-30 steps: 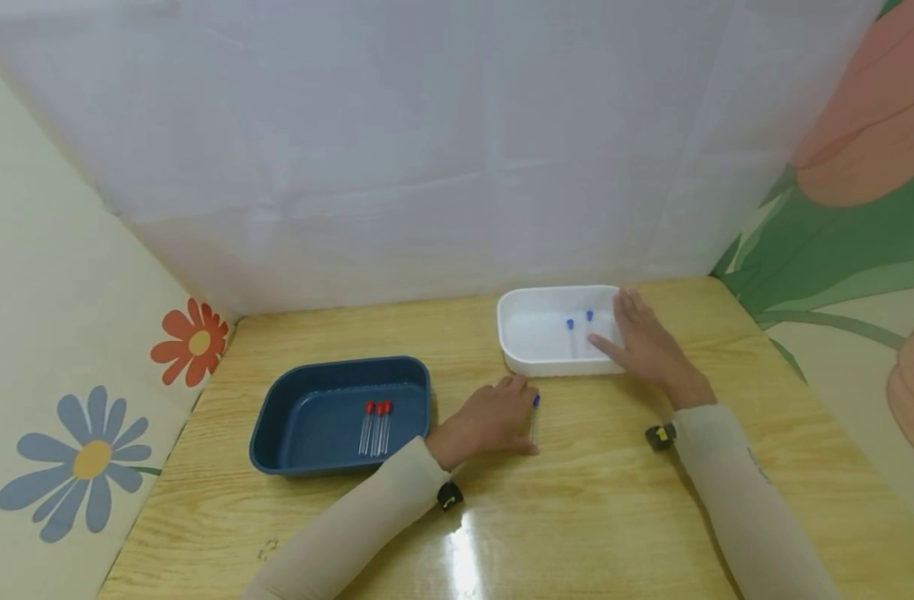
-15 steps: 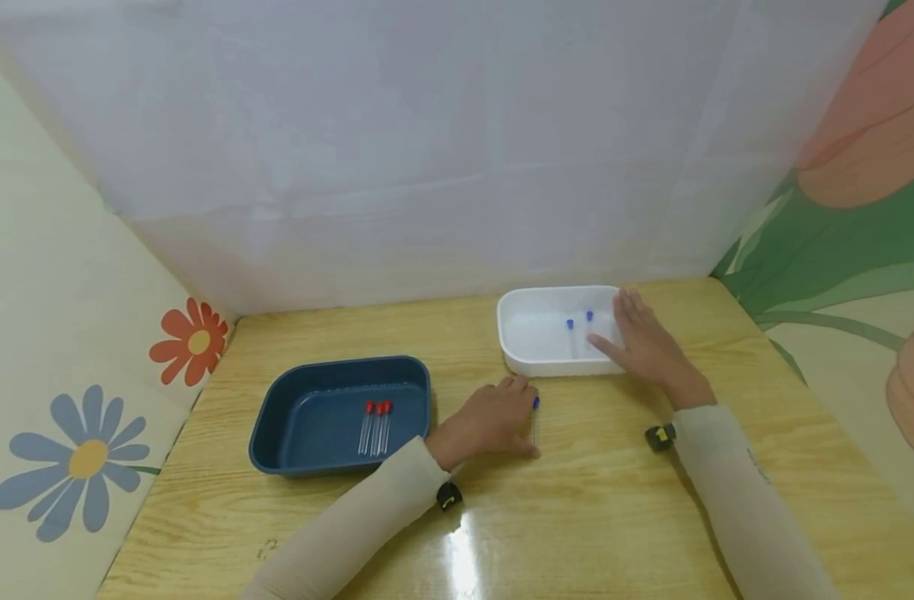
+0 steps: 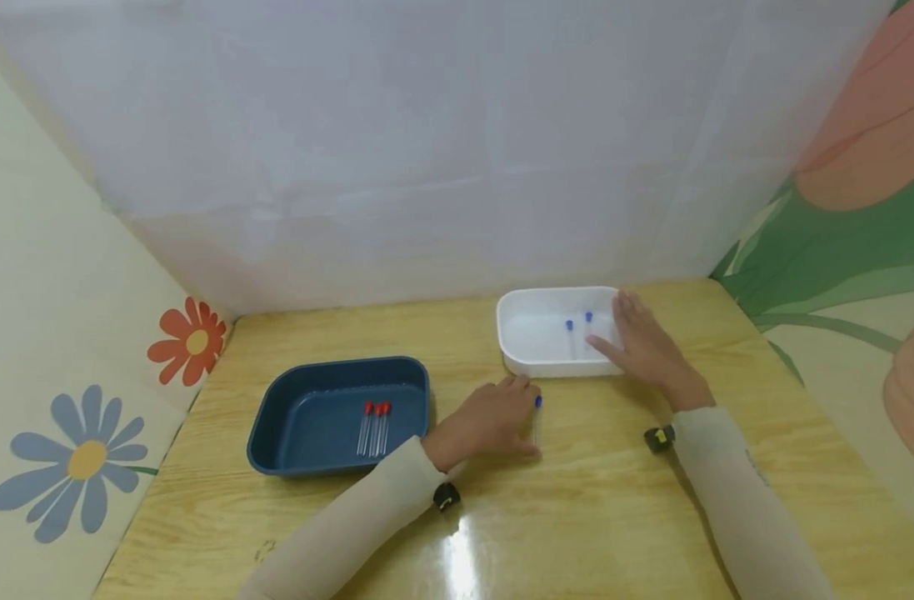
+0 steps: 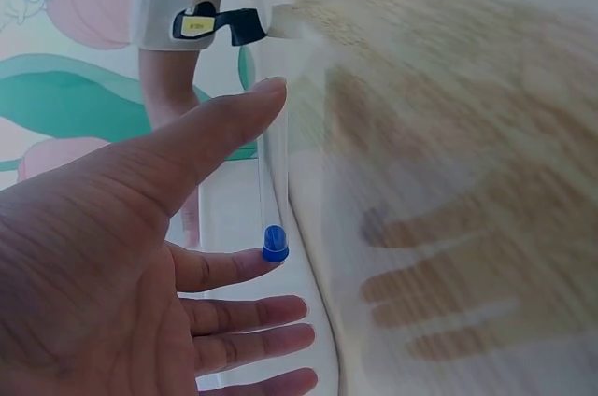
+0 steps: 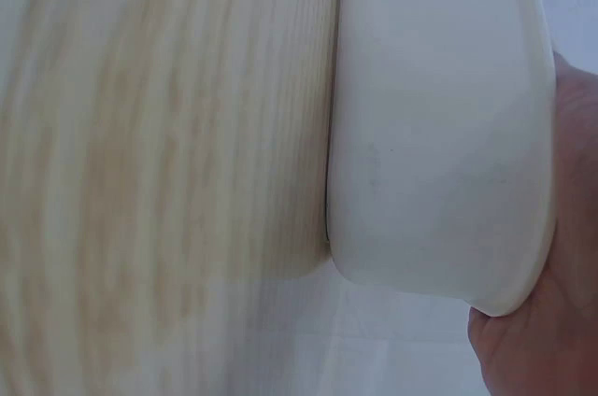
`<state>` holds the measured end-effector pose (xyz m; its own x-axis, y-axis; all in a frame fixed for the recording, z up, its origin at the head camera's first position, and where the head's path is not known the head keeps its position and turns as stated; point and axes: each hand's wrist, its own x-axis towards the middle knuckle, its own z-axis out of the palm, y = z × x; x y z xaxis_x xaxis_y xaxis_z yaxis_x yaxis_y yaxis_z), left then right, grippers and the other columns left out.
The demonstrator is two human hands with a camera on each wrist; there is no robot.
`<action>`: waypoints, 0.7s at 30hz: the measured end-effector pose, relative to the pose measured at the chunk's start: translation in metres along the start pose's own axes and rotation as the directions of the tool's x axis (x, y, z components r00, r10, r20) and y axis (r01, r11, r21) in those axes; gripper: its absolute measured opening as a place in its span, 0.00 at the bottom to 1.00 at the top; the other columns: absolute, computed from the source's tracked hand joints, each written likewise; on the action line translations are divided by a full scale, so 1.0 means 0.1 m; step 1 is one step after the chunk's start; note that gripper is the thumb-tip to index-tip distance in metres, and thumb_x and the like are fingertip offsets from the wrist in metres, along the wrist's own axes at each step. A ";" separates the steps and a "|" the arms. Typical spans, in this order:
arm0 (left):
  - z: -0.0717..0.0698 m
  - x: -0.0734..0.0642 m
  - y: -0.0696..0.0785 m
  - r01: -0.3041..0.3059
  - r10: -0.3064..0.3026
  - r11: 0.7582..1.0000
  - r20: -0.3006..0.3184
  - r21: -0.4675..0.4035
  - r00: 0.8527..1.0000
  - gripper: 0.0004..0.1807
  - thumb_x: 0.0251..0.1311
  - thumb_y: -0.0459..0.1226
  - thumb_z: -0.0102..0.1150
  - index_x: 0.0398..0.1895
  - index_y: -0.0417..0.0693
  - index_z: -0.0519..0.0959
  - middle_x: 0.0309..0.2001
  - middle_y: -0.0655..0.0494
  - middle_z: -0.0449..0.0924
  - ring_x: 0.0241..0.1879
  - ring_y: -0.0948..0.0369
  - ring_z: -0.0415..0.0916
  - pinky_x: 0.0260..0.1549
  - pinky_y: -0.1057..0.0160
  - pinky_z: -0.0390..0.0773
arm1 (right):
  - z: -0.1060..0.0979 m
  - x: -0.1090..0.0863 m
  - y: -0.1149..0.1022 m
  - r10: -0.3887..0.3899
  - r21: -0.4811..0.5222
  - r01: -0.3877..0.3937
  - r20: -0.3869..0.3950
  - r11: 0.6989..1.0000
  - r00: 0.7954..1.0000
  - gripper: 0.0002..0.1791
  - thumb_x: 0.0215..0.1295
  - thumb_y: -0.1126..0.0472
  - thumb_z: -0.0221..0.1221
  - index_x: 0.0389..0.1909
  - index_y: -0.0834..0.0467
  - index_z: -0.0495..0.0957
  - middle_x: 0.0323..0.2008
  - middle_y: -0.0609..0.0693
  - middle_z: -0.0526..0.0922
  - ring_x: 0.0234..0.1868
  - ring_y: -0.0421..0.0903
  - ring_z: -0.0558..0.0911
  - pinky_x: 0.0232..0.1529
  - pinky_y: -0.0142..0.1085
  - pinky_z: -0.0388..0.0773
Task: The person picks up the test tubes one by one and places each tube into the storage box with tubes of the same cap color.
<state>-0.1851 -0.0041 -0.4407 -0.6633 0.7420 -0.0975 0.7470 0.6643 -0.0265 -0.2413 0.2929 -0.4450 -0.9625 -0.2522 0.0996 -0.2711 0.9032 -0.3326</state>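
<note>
My left hand point(image 3: 494, 421) pinches a clear blue-capped tube point(image 4: 274, 172) lengthwise, its thumb at the plain end and index finger at the blue cap point(image 4: 275, 245). The other fingers are straight, close over the wooden table. My right hand point(image 3: 650, 346) rests at the right end of the white tray point(image 3: 520, 337), fingers straight along the rim and thumb reaching over the tray. Two more blue-capped tubes point(image 3: 570, 327) lie inside that tray. In the right wrist view, the tray's outer wall point(image 5: 439, 134) hides most of the right hand's fingers.
To the left, a dark blue tray point(image 3: 307, 417) holds three red-capped tubes point(image 3: 378, 425); my left forearm point(image 3: 352, 525) passes in front of its near right corner. A white cloth point(image 3: 427, 167) hangs behind the wooden table point(image 3: 576, 517), and flower-printed panels point(image 3: 74, 292) stand at the sides.
The tube at my left hand has shifted very slightly to the right relative to the fingers. My right hand and both trays stay where they were.
</note>
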 end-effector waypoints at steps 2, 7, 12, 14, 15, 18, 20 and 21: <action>-0.02 -0.01 0.00 -0.004 0.004 1.000 -0.002 -0.005 1.000 0.48 0.50 0.69 0.68 0.66 0.47 0.71 0.53 0.55 0.71 0.50 0.60 0.71 0.36 0.65 0.77 | 0.00 0.00 0.00 0.007 -0.001 -0.007 -0.002 1.000 1.000 0.55 0.75 0.29 0.38 0.78 0.69 0.33 0.79 0.62 0.28 0.80 0.58 0.30 0.78 0.53 0.33; -0.06 -0.03 0.00 -0.018 0.018 1.000 -0.010 -0.020 1.000 0.47 0.50 0.68 0.68 0.64 0.46 0.72 0.51 0.56 0.71 0.47 0.62 0.70 0.32 0.68 0.75 | 0.00 0.01 0.01 0.009 0.004 -0.009 0.002 1.000 1.000 0.55 0.75 0.29 0.38 0.78 0.69 0.33 0.79 0.61 0.27 0.80 0.58 0.29 0.78 0.53 0.33; -0.11 -0.05 0.00 -0.032 0.032 0.999 -0.016 -0.018 0.999 0.48 0.51 0.68 0.68 0.65 0.46 0.71 0.51 0.56 0.71 0.46 0.62 0.70 0.33 0.68 0.76 | 0.00 0.01 0.01 0.000 0.003 0.000 0.004 1.000 1.000 0.54 0.75 0.30 0.38 0.78 0.69 0.33 0.79 0.61 0.26 0.80 0.59 0.29 0.78 0.53 0.33; -0.12 -0.05 0.00 -0.036 0.035 0.999 -0.023 -0.012 0.999 0.48 0.50 0.68 0.68 0.65 0.46 0.71 0.51 0.56 0.71 0.46 0.62 0.70 0.34 0.67 0.76 | 0.00 0.01 0.01 -0.001 0.002 0.001 0.000 1.000 1.000 0.54 0.75 0.30 0.38 0.78 0.69 0.33 0.79 0.63 0.28 0.80 0.59 0.30 0.78 0.53 0.33; -0.13 -0.05 -0.01 -0.036 0.036 0.999 -0.025 -0.009 0.999 0.48 0.50 0.68 0.68 0.65 0.46 0.71 0.51 0.56 0.71 0.46 0.62 0.71 0.34 0.67 0.76 | 0.00 0.01 0.01 0.000 0.000 0.000 -0.002 1.000 1.000 0.54 0.75 0.30 0.38 0.78 0.69 0.34 0.79 0.63 0.29 0.80 0.59 0.30 0.78 0.53 0.33; -0.15 -0.06 -0.01 -0.037 0.037 0.999 -0.026 -0.006 0.999 0.47 0.50 0.68 0.68 0.65 0.47 0.71 0.51 0.56 0.71 0.46 0.62 0.71 0.35 0.66 0.76 | -0.01 0.01 0.00 0.004 -0.001 -0.004 -0.001 1.000 1.000 0.54 0.75 0.30 0.38 0.78 0.69 0.34 0.79 0.64 0.30 0.80 0.59 0.30 0.78 0.53 0.33; -0.18 -0.07 0.00 -0.037 0.037 0.999 -0.021 -0.005 0.999 0.48 0.51 0.68 0.68 0.65 0.47 0.71 0.52 0.56 0.71 0.47 0.62 0.71 0.36 0.66 0.77 | -0.01 0.01 0.00 0.004 -0.001 -0.004 0.004 1.000 1.000 0.54 0.76 0.30 0.38 0.78 0.69 0.33 0.79 0.64 0.29 0.80 0.59 0.30 0.78 0.53 0.33; -0.19 -0.07 0.00 -0.037 0.037 0.999 -0.017 -0.005 0.999 0.48 0.51 0.68 0.68 0.66 0.47 0.71 0.52 0.56 0.71 0.47 0.61 0.72 0.36 0.65 0.77 | -0.01 0.01 -0.01 0.006 -0.002 -0.006 0.008 1.000 1.000 0.54 0.76 0.30 0.38 0.78 0.69 0.33 0.79 0.64 0.29 0.80 0.59 0.30 0.78 0.53 0.32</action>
<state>-0.1815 -0.0075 -0.4208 -0.6356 0.7676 -0.0817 0.7710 0.6365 -0.0179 -0.2416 0.2925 -0.4434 -0.9641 -0.2498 0.0905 -0.2657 0.9054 -0.3311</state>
